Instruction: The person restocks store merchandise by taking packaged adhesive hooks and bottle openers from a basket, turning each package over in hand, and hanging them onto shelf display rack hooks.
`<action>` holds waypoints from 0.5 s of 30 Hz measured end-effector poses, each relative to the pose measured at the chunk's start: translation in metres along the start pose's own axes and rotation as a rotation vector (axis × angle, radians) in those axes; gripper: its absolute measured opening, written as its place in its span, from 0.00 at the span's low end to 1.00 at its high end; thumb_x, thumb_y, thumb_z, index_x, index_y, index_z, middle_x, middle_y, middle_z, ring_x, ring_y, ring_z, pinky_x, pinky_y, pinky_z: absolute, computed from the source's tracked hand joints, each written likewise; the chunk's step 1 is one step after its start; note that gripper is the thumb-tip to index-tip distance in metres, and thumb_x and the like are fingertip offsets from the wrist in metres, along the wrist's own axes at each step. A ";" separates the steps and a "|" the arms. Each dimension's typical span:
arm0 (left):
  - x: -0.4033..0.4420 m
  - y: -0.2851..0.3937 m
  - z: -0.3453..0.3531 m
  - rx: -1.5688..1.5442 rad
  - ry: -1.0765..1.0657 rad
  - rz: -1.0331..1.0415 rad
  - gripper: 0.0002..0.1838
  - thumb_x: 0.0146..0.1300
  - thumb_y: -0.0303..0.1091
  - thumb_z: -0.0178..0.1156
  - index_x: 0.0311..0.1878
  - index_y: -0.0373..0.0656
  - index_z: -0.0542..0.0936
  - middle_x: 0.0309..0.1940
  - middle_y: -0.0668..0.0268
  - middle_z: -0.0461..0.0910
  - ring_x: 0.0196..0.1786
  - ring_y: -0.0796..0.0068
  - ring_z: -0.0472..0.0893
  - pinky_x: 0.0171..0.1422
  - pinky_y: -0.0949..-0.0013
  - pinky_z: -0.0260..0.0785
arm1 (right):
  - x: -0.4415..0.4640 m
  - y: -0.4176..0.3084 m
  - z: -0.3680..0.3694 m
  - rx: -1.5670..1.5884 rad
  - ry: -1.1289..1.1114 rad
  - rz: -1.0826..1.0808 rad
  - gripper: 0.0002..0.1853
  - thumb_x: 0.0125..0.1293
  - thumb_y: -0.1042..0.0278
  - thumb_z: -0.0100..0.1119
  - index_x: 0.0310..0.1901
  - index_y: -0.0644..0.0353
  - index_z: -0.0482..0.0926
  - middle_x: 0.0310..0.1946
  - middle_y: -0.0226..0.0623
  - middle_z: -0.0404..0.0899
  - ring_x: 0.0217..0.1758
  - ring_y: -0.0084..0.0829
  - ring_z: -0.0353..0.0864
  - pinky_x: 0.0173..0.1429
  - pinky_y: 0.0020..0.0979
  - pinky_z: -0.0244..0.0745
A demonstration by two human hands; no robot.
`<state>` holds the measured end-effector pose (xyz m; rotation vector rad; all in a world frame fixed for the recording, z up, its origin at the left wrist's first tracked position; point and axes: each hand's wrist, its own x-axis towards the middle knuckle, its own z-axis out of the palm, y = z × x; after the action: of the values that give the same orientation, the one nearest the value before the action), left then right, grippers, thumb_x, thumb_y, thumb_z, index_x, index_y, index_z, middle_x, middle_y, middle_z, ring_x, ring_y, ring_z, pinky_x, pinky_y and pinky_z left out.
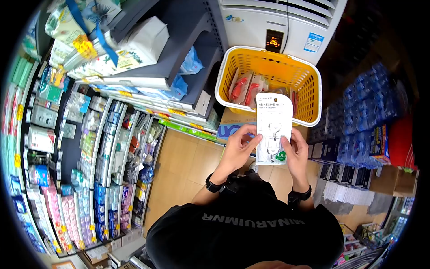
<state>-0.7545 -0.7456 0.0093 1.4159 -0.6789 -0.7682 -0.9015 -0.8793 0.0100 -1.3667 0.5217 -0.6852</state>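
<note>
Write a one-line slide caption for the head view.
Left hand and right hand hold an adhesive-hook pack in front of a yellow basket.

The adhesive hook pack (274, 112) is between the left hand (237, 150) and the right hand (295, 152), its upper part overlapping the near rim of the basket (286, 67). Packaged goods (242, 89) lie inside, towards the basket's left. The air conditioner (251, 33) stands directly behind; a cardboard box (242, 118) shows beneath the near-left edge. Left of the basket is a shelving unit (181, 45) with soft packs (191, 62) on it; farther left, a merchandise rack (103, 148). Stacked bottle packs (358, 112) stand right of the basket.
</note>
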 end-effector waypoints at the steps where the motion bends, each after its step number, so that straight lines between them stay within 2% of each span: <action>1: -0.004 0.001 -0.002 0.001 0.020 -0.001 0.13 0.70 0.29 0.64 0.54 0.38 0.77 0.40 0.70 0.80 0.37 0.86 0.79 0.37 0.79 0.71 | 0.000 -0.001 0.004 0.015 -0.022 -0.015 0.16 0.72 0.79 0.57 0.59 0.72 0.74 0.49 0.38 0.83 0.50 0.21 0.78 0.55 0.24 0.72; 3: -0.014 0.006 -0.007 -0.078 0.046 -0.039 0.10 0.73 0.31 0.61 0.50 0.36 0.78 0.37 0.69 0.81 0.35 0.87 0.78 0.36 0.78 0.71 | -0.002 -0.003 0.012 0.014 -0.057 -0.010 0.17 0.72 0.79 0.57 0.60 0.72 0.73 0.49 0.38 0.83 0.50 0.21 0.78 0.56 0.25 0.72; 6: -0.030 0.010 -0.023 -0.068 0.071 -0.045 0.10 0.74 0.33 0.59 0.49 0.35 0.78 0.35 0.69 0.81 0.34 0.87 0.78 0.36 0.78 0.71 | -0.006 -0.002 0.027 0.019 -0.116 -0.012 0.18 0.72 0.78 0.57 0.61 0.72 0.72 0.50 0.39 0.83 0.51 0.21 0.78 0.57 0.25 0.72; 12: -0.073 0.019 -0.068 -0.113 0.171 -0.031 0.10 0.75 0.33 0.59 0.50 0.36 0.78 0.33 0.69 0.82 0.33 0.87 0.78 0.36 0.78 0.71 | -0.019 -0.007 0.078 0.009 -0.266 0.019 0.18 0.73 0.78 0.57 0.62 0.71 0.70 0.51 0.40 0.83 0.53 0.22 0.78 0.58 0.25 0.71; 15: -0.100 0.015 -0.100 -0.146 0.269 0.041 0.10 0.74 0.34 0.59 0.51 0.36 0.78 0.33 0.70 0.82 0.33 0.87 0.79 0.36 0.78 0.71 | -0.028 -0.004 0.115 0.007 -0.356 0.018 0.18 0.73 0.78 0.57 0.62 0.71 0.70 0.51 0.40 0.82 0.53 0.23 0.78 0.58 0.25 0.71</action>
<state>-0.7326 -0.6057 0.0229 1.3369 -0.4333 -0.5697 -0.8414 -0.7787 0.0286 -1.4368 0.2463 -0.4145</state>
